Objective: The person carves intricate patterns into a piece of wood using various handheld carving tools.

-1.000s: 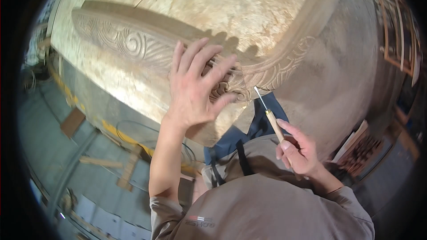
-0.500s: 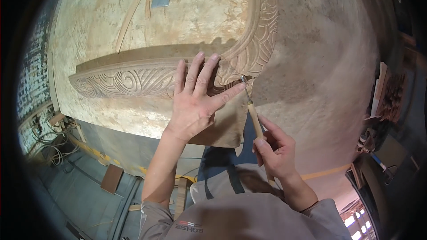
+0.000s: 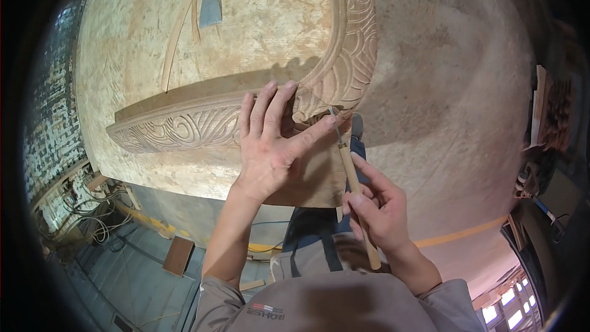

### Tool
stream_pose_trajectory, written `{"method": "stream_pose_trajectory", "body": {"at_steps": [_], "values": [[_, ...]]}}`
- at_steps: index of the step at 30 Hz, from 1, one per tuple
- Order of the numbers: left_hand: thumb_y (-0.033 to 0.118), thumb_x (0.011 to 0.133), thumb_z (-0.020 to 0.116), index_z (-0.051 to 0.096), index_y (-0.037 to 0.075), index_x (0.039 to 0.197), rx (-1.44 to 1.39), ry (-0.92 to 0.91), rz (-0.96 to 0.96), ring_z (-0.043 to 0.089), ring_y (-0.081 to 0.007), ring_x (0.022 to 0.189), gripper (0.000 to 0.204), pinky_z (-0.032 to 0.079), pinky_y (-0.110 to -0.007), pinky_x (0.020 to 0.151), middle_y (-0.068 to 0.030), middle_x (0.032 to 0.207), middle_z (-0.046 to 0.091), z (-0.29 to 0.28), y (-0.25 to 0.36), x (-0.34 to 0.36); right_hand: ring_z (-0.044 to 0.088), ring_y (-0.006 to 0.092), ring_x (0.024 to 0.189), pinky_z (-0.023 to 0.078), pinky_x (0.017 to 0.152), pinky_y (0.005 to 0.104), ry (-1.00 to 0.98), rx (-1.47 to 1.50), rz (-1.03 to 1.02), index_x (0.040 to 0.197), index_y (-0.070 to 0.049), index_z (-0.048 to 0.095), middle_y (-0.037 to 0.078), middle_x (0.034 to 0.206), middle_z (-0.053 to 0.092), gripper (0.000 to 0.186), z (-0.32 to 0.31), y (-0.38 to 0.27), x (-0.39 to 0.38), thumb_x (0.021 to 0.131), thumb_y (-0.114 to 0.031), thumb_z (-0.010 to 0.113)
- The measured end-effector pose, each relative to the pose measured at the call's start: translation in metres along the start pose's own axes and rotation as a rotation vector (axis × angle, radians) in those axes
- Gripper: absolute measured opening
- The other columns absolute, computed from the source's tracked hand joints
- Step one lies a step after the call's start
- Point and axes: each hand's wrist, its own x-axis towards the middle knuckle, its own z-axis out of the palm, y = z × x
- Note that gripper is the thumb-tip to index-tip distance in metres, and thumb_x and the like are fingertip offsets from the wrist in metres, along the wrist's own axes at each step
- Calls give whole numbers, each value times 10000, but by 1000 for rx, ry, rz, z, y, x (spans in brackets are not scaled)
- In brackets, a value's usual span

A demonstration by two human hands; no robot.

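A brown wooden piece (image 3: 190,128), curved like an L and covered in carved scrolls, lies on the worn tabletop. My left hand (image 3: 267,154) rests flat across its horizontal arm with the fingers spread. The thumb stretches right, its tip against or very near the metal shaft of a carving chisel (image 3: 348,163). My right hand (image 3: 382,212) grips that chisel by its pale wooden handle, whose butt end sticks out below the palm. The blade meets the carving at the lower side of the bend. My left hand hides part of the pattern.
A scraper (image 3: 211,6) with a broad metal blade lies farther off on the table (image 3: 141,67), beside thin wood strips (image 3: 175,46). Cables (image 3: 101,212) hang at the left. A brown board (image 3: 179,256) lies lower left, and stacked wood pieces (image 3: 556,110) stand at the right.
The whole view has shifted a little. The chisel handle now stands more steeply tilted and more of its lower end shows. My left hand stays on the carved wood.
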Motion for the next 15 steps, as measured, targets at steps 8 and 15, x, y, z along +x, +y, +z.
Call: {"method": "stream_pose_trajectory", "body": {"at_steps": [8,15], "values": [[260,719,837,665,442,1359,5,51,16,406,-400,1430,686,271,-603,1185,-162,1534,449,5,-3,1,490,56,492,424,458,201,4,1,3,1561,11,396,52,794,612,563,6,-3,0,1018,-19,542],[215,635,877,695,422,1321,-49,63,0,433,-414,1385,739,309,-589,1156,-170,1498,462,2,0,6,493,63,483,431,438,210,36,58,52,1549,18,407,58,794,613,546,15,-15,0,1020,-20,537]]}}
